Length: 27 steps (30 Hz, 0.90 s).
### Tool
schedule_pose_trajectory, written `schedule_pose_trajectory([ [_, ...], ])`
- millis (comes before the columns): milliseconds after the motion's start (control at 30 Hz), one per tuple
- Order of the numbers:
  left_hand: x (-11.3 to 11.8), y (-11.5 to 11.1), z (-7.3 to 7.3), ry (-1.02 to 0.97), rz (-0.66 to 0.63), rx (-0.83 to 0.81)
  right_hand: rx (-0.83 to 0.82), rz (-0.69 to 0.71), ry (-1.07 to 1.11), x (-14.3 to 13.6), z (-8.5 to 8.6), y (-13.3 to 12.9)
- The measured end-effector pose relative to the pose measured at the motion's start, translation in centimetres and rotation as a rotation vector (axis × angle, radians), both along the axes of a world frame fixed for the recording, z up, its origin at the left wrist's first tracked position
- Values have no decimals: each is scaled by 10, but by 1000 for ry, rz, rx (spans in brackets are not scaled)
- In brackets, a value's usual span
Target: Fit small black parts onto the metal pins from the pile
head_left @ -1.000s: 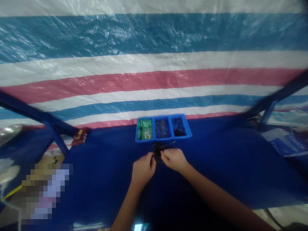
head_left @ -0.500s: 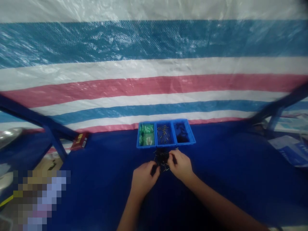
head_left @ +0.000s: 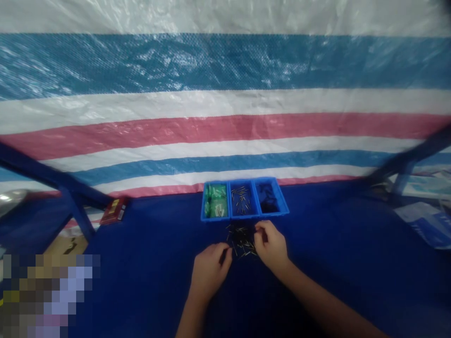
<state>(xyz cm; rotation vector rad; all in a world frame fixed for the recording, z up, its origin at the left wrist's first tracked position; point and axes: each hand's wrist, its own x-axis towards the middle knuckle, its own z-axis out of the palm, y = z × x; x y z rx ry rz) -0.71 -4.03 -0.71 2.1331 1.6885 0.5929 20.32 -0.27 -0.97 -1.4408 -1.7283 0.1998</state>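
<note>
A loose pile of thin, shiny metal pins and small black pieces (head_left: 242, 240) lies on the blue tabletop between my hands. My left hand (head_left: 211, 266) is at the pile's left edge, thumb and forefinger curled together. At the right edge, my right hand (head_left: 272, 243) has its thumb and fingertips drawn into a pinch. Whatever either hand may hold is too small and dark to make out. Just beyond the pile stands a blue three-compartment tray (head_left: 229, 206). Its middle compartment holds similar thin metal pins (head_left: 241, 199), its left one green-and-white packets (head_left: 216, 199), its right one dark pieces (head_left: 268, 197).
A dark red box (head_left: 114, 210) sits at the table's left back corner. Blue frame bars (head_left: 75, 206) rise on both sides. A striped plastic sheet (head_left: 225, 126) hangs behind. Plastic packaging (head_left: 424, 223) lies at right. The blue table (head_left: 151, 272) spreads around my hands.
My right hand has moved slightly right, away from the pile, so more of the pins show between my hands. My left hand stays nearly in place. The view has shifted a little.
</note>
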Motion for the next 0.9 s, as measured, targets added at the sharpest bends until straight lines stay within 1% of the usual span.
schedule_pose_trajectory([
  [133, -1, 0, -1, 2, -8, 9, 15, -47, -1, 2, -2, 2],
  [300, -3, 0, -1, -24, -14, 2, 23, -29, -91, 13, -4, 5],
  [400, -3, 0, 0, -56, -14, 31, -43, -15, -155, 22, -3, 5],
  [533, -3, 2, 0, -72, -29, 29, -151, -38, -143, 31, 2, 6],
  [733, -4, 1, -4, -63, -28, 23, -347, 120, -160, 37, 15, 10],
  [800, -4, 1, -5, -60, -28, 30, -378, 157, -169, 38, 19, 11],
  [900, -4, 1, -4, -61, -34, 46, -381, 197, -179, 39, 21, 12],
])
